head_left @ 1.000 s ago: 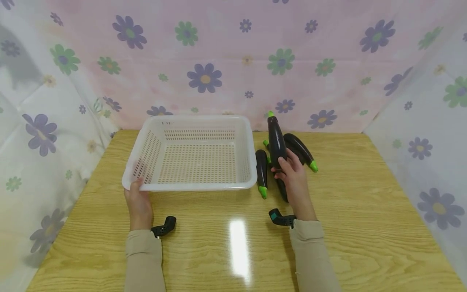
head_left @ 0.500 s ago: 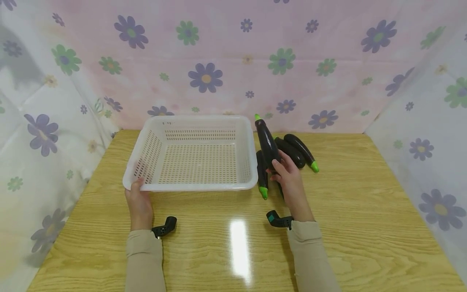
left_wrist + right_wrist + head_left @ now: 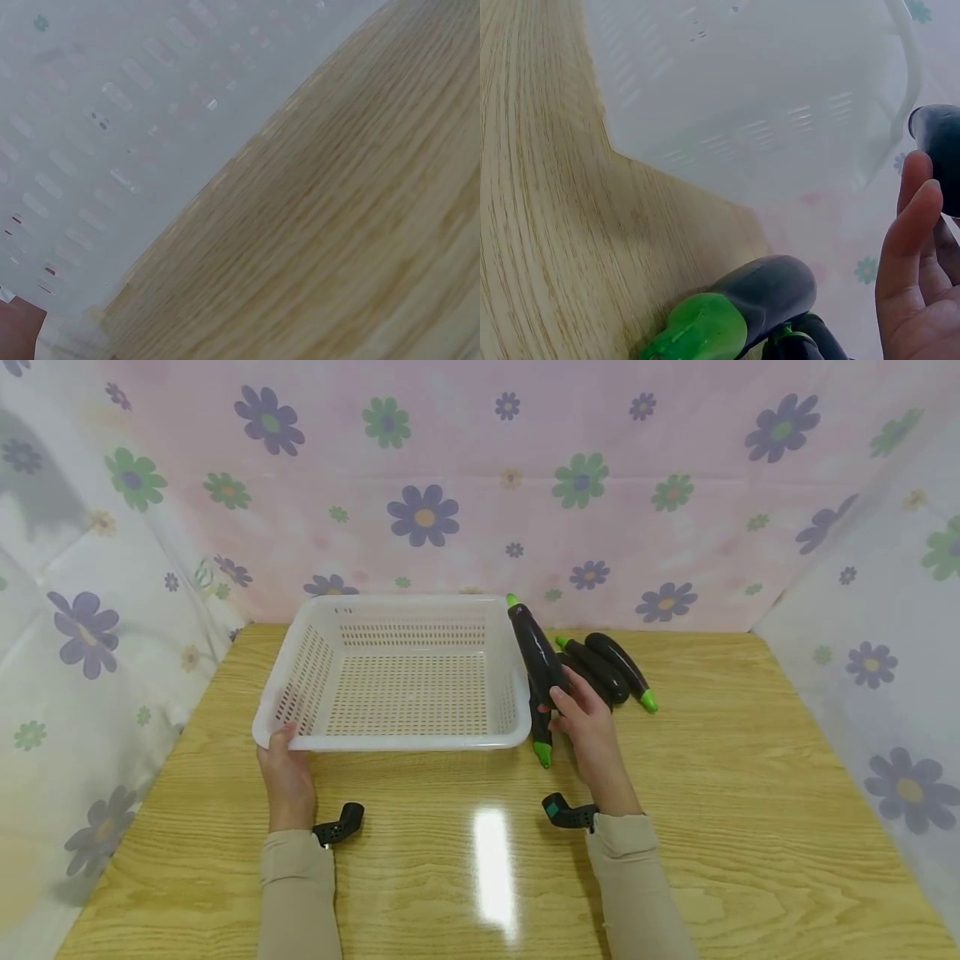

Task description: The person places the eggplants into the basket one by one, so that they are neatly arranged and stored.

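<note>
A white plastic basket [image 3: 408, 744] with slotted walls and floor stands on the table, with nothing inside it. My left hand [image 3: 287, 781] grips its front left corner, thumb over the rim. In my right hand [image 3: 592, 735] is a dark eggplant [image 3: 538, 652], pinched by its thick end and raised, its green stem tip pointing up and left by the basket's right rim. Below it another eggplant [image 3: 542, 735] lies beside the basket. Several more eggplants [image 3: 596, 668] are bunched behind the right hand, partly hidden. The right wrist view shows the held eggplant [image 3: 941, 154] only at the edge.
The wooden table [image 3: 420, 860] runs out to the front and both sides. Behind it hangs a flowered cloth [image 3: 465, 460], with similar cloth on the left and right. A black wrist mount [image 3: 339, 825] sticks out from the left wrist, another from the right.
My right hand has moved left with the eggplant, whose stem end has tilted left to the basket's right rim. More of the eggplants behind now shows. The left hand and basket have stayed put.
</note>
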Motion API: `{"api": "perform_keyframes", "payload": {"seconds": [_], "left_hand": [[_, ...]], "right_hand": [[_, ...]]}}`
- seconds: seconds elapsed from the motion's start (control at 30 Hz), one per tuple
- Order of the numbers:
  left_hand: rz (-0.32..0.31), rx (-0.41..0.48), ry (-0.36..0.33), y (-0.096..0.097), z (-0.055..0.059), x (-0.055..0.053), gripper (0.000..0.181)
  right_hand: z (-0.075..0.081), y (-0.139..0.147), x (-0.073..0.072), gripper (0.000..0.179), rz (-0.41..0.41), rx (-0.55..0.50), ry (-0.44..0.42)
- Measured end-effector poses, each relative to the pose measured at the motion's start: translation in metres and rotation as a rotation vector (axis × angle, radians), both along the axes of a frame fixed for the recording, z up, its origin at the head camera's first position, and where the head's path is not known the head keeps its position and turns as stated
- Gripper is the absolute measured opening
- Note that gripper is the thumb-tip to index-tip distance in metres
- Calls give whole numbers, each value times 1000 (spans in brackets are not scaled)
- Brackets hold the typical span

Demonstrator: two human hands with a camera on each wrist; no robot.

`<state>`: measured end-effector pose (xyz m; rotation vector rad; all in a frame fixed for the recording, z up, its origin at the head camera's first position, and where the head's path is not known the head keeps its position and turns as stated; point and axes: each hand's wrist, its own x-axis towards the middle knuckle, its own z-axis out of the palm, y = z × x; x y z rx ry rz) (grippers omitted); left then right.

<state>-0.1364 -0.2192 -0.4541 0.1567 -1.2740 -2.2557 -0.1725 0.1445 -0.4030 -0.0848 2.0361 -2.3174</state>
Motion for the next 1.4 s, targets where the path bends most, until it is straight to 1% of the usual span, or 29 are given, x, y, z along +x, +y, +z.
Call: {"api": "perform_keyframes", "payload": {"seconds": [0.1, 0.17, 0.23, 0.3, 0.4, 0.53, 0.7, 0.97, 1.2, 1.4], "left_hand": [[7, 9, -4, -1, -1, 1, 45], [15, 10, -9, -1, -2, 1, 45], [14, 18, -11, -2, -3, 2, 44], [14, 8, -25, -2, -3, 3, 44], [7, 7, -31, -2, -2, 3, 44], [2, 20, -15, -3, -2, 1, 44], [8, 8, -6, -2, -3, 0, 45], [14, -12, -62, 2, -2, 1, 44], [-1, -36, -44, 1, 1, 1, 44], [2, -36, -43, 0, 3, 1, 45]], "right_hand": [[6, -4, 3, 52, 17, 20, 29], [7, -5, 3, 52, 23, 41, 36], [4, -6, 1, 52, 23, 53, 30], [-3, -7, -1, 52, 15, 65, 29], [-6, -9, -2, 51, 8, 69, 34], [-6, -11, -3, 50, -2, 78, 63], [-13, -13, -7, 51, -24, 93, 89], [-15, -15, -4, 51, -58, 77, 97], [-15, -18, -5, 48, -42, 72, 130], [-14, -22, -6, 47, -33, 113, 139]]}}
